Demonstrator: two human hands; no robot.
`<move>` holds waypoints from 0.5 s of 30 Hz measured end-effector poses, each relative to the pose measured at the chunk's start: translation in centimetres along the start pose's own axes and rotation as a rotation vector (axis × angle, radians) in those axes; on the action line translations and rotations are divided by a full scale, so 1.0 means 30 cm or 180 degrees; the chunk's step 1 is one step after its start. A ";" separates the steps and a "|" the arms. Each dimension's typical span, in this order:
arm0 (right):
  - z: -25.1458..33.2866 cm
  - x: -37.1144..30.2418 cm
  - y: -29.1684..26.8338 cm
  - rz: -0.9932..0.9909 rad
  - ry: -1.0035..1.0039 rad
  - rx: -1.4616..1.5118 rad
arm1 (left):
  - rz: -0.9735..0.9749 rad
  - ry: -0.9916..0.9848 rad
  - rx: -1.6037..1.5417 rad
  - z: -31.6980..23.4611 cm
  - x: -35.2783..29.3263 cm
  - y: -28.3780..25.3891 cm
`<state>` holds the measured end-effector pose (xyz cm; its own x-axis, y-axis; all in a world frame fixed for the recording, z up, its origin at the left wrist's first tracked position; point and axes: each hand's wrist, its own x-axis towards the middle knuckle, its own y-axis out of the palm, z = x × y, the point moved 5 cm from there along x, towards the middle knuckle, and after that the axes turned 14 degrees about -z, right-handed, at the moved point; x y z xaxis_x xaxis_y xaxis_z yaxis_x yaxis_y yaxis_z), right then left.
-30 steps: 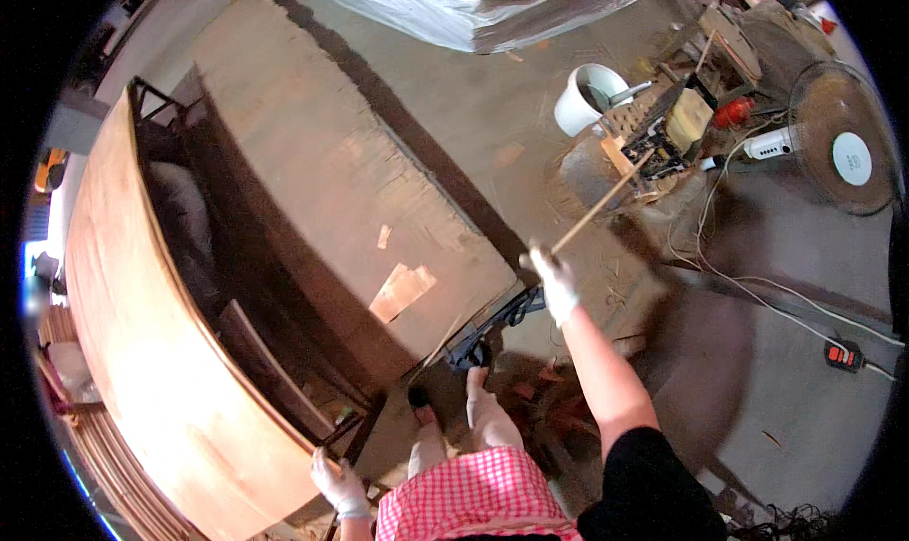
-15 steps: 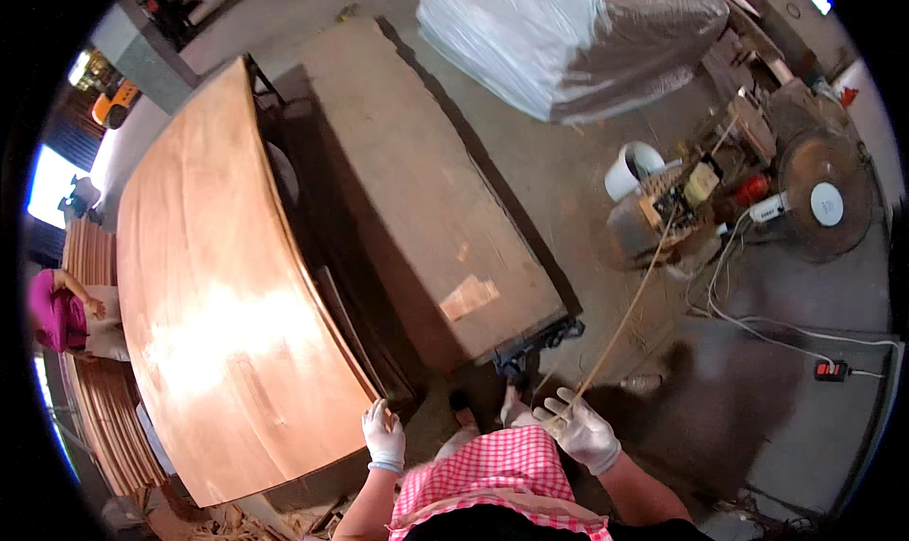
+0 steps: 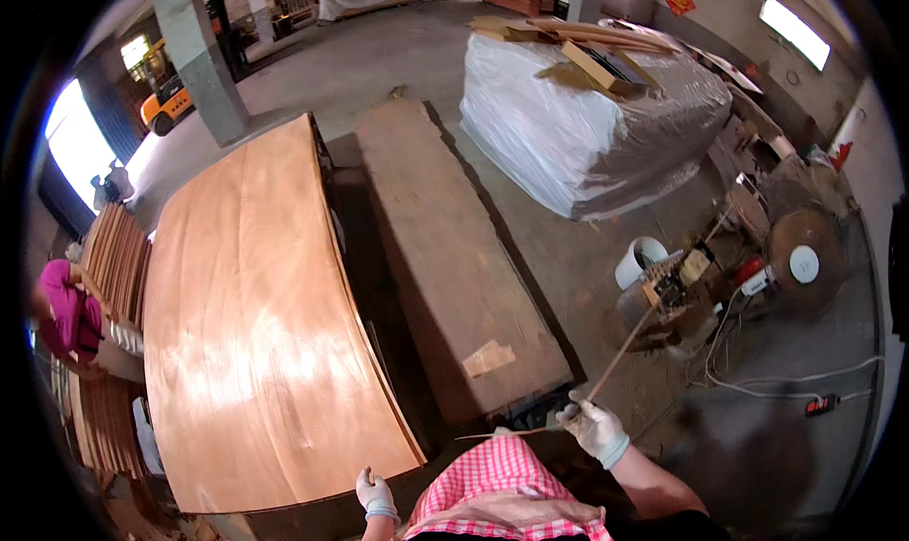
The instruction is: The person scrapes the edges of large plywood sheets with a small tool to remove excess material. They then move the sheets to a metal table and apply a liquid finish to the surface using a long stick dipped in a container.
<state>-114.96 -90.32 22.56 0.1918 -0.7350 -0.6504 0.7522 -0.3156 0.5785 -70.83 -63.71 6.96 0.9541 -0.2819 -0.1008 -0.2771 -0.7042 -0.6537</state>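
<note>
My right hand (image 3: pixel 598 429), in a white glove, is closed on a thin brown strip (image 3: pixel 623 359). From the fingers the strip slants up and away to a small machine (image 3: pixel 684 278) at the right; a thin end reaches left across my apron. My left hand (image 3: pixel 375 496), gloved too, is beside the near edge of a large stack of thin wood sheets (image 3: pixel 275 352). Its fingers are stretched out, with nothing seen in them. The top sheet is reddish-brown, glossy and slightly bowed.
A long low brown platform (image 3: pixel 454 257) lies right of the stack. Beyond are a plastic-wrapped pile (image 3: pixel 587 134), a white bucket (image 3: pixel 640 261) and a round fan-like disc (image 3: pixel 805 263). White cables run to a power strip (image 3: pixel 822 406). A person in purple (image 3: pixel 71 314) stands at far left.
The view has tilted up, showing more of the far room. My left hand has drawn back from the sheet's corner. My right hand's fingers have closed around the strip.
</note>
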 end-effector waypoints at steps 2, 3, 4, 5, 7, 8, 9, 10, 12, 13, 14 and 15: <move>-0.014 0.030 0.036 0.0027 0.0042 0.0140 | -0.0150 0.0107 0.0039 0.053 0.052 -0.035; -0.014 0.041 0.025 -0.0054 -0.0035 0.0104 | -0.0132 0.0187 0.0085 0.043 0.060 -0.017; -0.005 0.041 0.023 0.0021 -0.0114 0.0048 | -0.0117 0.0290 0.0118 0.005 0.077 0.010; -0.014 0.046 0.003 -0.0060 -0.0116 0.0081 | -0.0100 0.0401 0.0148 -0.037 0.096 0.037; -0.018 0.061 -0.036 -0.0285 -0.0146 0.0127 | 0.0273 0.0465 -0.0027 -0.181 0.104 0.147; -0.015 0.060 -0.043 -0.0323 -0.0164 0.0240 | 0.0448 0.0434 -0.0191 -0.283 0.080 0.207; -0.019 0.062 -0.055 -0.0226 -0.0143 0.0231 | 0.0584 0.0401 -0.0366 -0.379 0.056 0.261; -0.008 0.068 -0.037 -0.0212 -0.0182 0.0292 | 0.0958 0.0516 -0.0765 -0.485 0.039 0.334; 0.014 0.078 -0.016 -0.0177 -0.0187 0.0393 | 0.1632 0.0666 -0.1245 -0.731 -0.045 0.461; 0.028 0.078 -0.012 -0.0238 -0.0132 0.0553 | 0.1945 0.0698 -0.1357 -0.894 -0.142 0.508; 0.023 0.105 -0.024 -0.0207 0.0009 0.0576 | 0.2360 0.0704 -0.1349 -1.022 -0.219 0.554; 0.018 0.135 -0.045 -0.0188 0.0140 0.0581 | 0.2787 0.0686 -0.1343 -1.128 -0.301 0.608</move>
<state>-115.54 -93.21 19.42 0.1812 -0.6864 -0.7043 0.6369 -0.4638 0.6158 -88.35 -96.06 21.34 0.3644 -0.8958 -0.2544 -0.9312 -0.3535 -0.0893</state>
